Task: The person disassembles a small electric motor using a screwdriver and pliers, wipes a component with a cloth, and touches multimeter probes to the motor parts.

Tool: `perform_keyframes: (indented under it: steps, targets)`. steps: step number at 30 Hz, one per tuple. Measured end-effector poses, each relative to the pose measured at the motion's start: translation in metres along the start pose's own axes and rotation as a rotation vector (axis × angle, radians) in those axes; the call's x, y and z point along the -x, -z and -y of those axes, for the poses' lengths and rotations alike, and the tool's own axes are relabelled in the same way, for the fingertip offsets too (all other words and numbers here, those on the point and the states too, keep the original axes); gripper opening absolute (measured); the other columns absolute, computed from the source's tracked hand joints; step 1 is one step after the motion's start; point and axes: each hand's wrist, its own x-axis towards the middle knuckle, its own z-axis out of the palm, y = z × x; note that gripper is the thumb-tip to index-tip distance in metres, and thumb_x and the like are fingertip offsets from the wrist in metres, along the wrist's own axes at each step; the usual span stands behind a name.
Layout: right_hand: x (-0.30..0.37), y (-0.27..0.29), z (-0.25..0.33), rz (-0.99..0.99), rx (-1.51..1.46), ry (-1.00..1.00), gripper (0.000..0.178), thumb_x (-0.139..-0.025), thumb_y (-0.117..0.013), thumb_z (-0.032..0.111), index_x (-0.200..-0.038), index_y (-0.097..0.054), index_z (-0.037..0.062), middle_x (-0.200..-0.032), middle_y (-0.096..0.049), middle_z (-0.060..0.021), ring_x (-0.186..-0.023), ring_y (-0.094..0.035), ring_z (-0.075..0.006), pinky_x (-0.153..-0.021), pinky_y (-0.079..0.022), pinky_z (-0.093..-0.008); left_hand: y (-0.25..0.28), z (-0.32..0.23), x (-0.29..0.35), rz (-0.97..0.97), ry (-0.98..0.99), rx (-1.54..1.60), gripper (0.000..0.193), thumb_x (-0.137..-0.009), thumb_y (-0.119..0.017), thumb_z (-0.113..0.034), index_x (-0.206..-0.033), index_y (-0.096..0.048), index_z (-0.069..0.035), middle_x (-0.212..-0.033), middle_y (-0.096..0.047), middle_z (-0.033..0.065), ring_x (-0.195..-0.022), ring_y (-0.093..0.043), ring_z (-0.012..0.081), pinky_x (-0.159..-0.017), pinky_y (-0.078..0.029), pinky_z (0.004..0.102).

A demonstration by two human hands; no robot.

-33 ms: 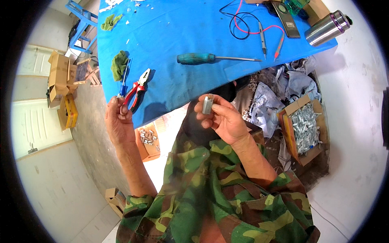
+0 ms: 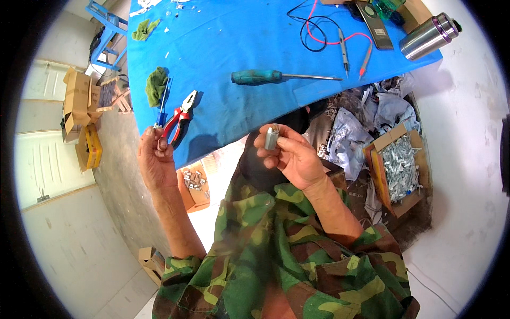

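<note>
The right hand (image 2: pixel 295 154) pinches a small grey metal part (image 2: pixel 271 137) upright in front of the chest, just below the blue table (image 2: pixel 239 48) edge. The left hand (image 2: pixel 154 159) is curled — its contents cannot be told — beside the red-handled pliers (image 2: pixel 179 121). Judged: the part is under inspection, no tool yet applied.

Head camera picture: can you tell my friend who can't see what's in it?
A person's right hand holds up a small grey metal part, while the left hand grips red-handled pliers at the edge of a blue table. A green-handled screwdriver lies on it.
</note>
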Motion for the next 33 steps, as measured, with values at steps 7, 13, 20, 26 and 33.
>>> perform_keyframes:
  steps: [7,13,20,26,33]
  targets:
    - [0.002,0.002,-0.001,0.045,0.035,0.051,0.035,-0.108,-0.048,0.016,-0.139,-0.06,0.0042,-0.124,-0.07,-0.0108,-0.107,-0.068,-0.0169,-0.084,-0.054,-0.0298,-0.011,0.002,0.0,0.041,0.021,0.005,0.013,-0.101,-0.07,-0.016,-0.106,-0.067,-0.004,-0.095,-0.072,0.0075,-0.074,-0.06,0.0082,-0.057,-0.043,0.0204]
    - [0.004,0.005,-0.001,-0.021,-0.073,0.037,0.031,-0.108,-0.052,0.016,-0.136,-0.06,0.0045,-0.125,-0.07,-0.0129,-0.107,-0.07,-0.019,-0.084,-0.057,-0.0319,-0.022,0.001,-0.001,0.033,0.022,-0.001,0.018,-0.1,-0.07,-0.017,-0.109,-0.067,-0.002,-0.095,-0.07,0.0068,-0.074,-0.058,0.0093,-0.057,-0.043,0.0208]
    - [0.008,-0.014,0.01,0.077,0.086,0.122,0.037,-0.107,-0.057,0.022,-0.141,-0.055,0.007,-0.13,-0.067,-0.0106,-0.116,-0.067,-0.0188,-0.095,-0.055,-0.0365,-0.2,0.011,0.106,0.571,0.127,-0.29,0.021,-0.095,-0.07,-0.002,-0.116,-0.069,0.0,-0.1,-0.072,0.0063,-0.077,-0.066,0.0073,-0.065,-0.053,0.0226]
    - [0.007,0.016,0.001,-0.119,-0.35,0.131,0.021,-0.107,-0.062,0.026,-0.122,-0.064,0.0112,-0.112,-0.071,-0.0035,-0.106,-0.069,-0.0175,-0.08,-0.055,-0.0315,-0.186,0.018,0.081,0.44,-0.111,-0.612,0.019,-0.098,-0.07,-0.002,-0.116,-0.071,0.001,-0.094,-0.072,0.0015,-0.079,-0.062,0.0028,-0.069,-0.05,0.019]
    - [-0.001,0.025,0.0,-0.116,-0.46,0.069,0.02,-0.105,-0.064,0.028,-0.113,-0.066,0.0111,-0.105,-0.07,-0.0048,-0.087,-0.063,-0.0155,-0.072,-0.05,-0.0299,-0.124,0.048,0.086,0.447,-0.064,-0.842,0.022,-0.096,-0.074,-0.009,-0.114,-0.07,0.003,-0.093,-0.072,0.0039,-0.077,-0.062,0.0063,-0.065,-0.05,0.022]
